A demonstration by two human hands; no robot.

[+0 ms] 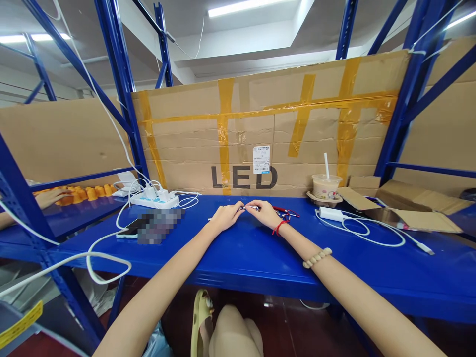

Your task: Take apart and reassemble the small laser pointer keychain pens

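My left hand (225, 217) and my right hand (263, 213) meet above the middle of the blue shelf top (238, 253). Both are closed, their fingertips pinching a small, slim, pale object (243, 208) between them. Most of it is hidden by the fingers, so its kind cannot be made out. A thin tip also shows at the far side of my left hand. Just beyond my right wrist lie some red and dark slender items (287, 213), partly covered by that hand.
Left stand a white power strip (155, 199) with cables and a phone (130, 230) beside a blurred patch. Right are a lidded cup with straw (326, 186), a white adapter with cable (332, 214) and an open carton (420, 218). Cardboard (186, 148) walls the back. Another person's hand (52, 197) touches orange pieces (80, 194).
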